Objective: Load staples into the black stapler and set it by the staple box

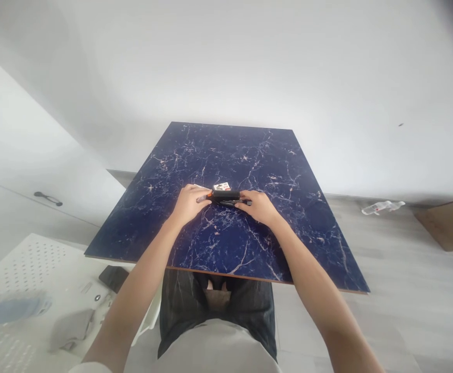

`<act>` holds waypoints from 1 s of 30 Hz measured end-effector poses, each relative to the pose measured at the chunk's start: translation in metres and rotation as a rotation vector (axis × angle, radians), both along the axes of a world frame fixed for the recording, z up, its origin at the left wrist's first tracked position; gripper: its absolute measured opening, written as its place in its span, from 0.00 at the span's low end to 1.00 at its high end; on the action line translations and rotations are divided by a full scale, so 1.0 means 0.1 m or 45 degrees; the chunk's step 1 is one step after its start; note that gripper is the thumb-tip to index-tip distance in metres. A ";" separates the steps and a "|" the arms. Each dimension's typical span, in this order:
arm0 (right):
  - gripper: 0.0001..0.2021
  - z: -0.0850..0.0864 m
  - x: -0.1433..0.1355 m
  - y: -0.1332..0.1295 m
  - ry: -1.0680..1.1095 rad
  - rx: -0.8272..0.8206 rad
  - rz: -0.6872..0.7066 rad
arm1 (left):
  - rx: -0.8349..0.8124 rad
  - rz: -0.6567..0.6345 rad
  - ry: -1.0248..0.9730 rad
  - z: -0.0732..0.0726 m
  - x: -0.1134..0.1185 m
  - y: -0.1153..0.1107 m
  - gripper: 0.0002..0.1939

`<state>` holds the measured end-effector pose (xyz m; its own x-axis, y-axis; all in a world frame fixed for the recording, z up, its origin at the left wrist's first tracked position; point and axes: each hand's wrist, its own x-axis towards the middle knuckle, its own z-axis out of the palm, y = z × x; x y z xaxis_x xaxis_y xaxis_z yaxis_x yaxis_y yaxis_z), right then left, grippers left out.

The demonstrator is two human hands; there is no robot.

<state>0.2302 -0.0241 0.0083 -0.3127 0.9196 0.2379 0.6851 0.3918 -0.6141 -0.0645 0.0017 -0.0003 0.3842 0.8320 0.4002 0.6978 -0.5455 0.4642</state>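
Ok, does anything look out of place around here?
Yes: clear plastic lies on the floor right of the table, perhaps litter, and a small dark mark stands out on the pale wall.

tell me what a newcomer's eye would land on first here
Probably the dark blue, white-veined tabletop in the middle of the view. Near its centre, the left hand and right hand hold a black bar-shaped object by its ends, a small white printed box just beyond. To the right, apparently a clear plastic bottle lies on the pale grey floor.
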 end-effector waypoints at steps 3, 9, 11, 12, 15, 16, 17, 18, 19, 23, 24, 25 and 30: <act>0.15 0.08 0.15 0.00 -0.109 -0.013 -0.002 | -0.045 0.020 0.022 0.05 0.00 -0.02 0.15; 0.20 0.11 0.49 0.01 -0.152 -0.034 0.012 | -0.065 -0.018 0.049 0.13 -0.05 -0.03 0.15; 0.17 0.09 0.53 0.02 -0.196 0.003 -0.010 | -0.065 -0.024 0.054 0.13 -0.05 -0.03 0.15; 0.13 0.08 0.54 0.03 -0.222 0.014 -0.012 | -0.064 -0.027 0.055 0.14 -0.06 -0.03 0.15; 0.05 0.07 0.53 0.04 -0.255 0.004 -0.010 | -0.054 -0.032 0.054 0.13 -0.05 -0.03 0.15; 0.04 0.06 0.53 0.04 -0.255 -0.007 -0.032 | -0.053 -0.030 0.053 0.13 -0.05 -0.03 0.15; 0.05 0.06 0.52 0.04 -0.253 -0.017 -0.072 | -0.054 -0.028 0.052 0.13 -0.05 -0.03 0.15; 0.06 0.06 0.53 0.04 -0.250 -0.026 -0.118 | -0.056 -0.027 0.051 0.13 -0.05 -0.04 0.15; 0.06 0.05 0.53 0.04 -0.242 -0.035 -0.160 | -0.059 -0.026 0.049 0.13 -0.05 -0.04 0.16; 0.06 0.06 0.56 0.04 -0.185 -0.083 -0.189 | -0.068 -0.033 0.047 0.13 -0.05 -0.05 0.16; 0.07 0.07 0.57 0.04 -0.171 -0.097 -0.184 | -0.071 -0.035 0.047 0.13 -0.05 -0.05 0.15; 0.07 0.08 0.57 0.04 -0.160 -0.114 -0.181 | -0.074 -0.037 0.047 0.13 -0.05 -0.06 0.15; 0.07 0.11 0.60 0.03 -0.056 -0.234 -0.155 | -0.092 -0.031 0.042 0.13 -0.04 -0.06 0.16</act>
<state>0.2904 -0.0210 0.0194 -0.2028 0.9779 0.0511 0.7481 0.1884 -0.6363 -0.0688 -0.0041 0.0124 0.4166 0.8486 0.3260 0.7004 -0.5282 0.4799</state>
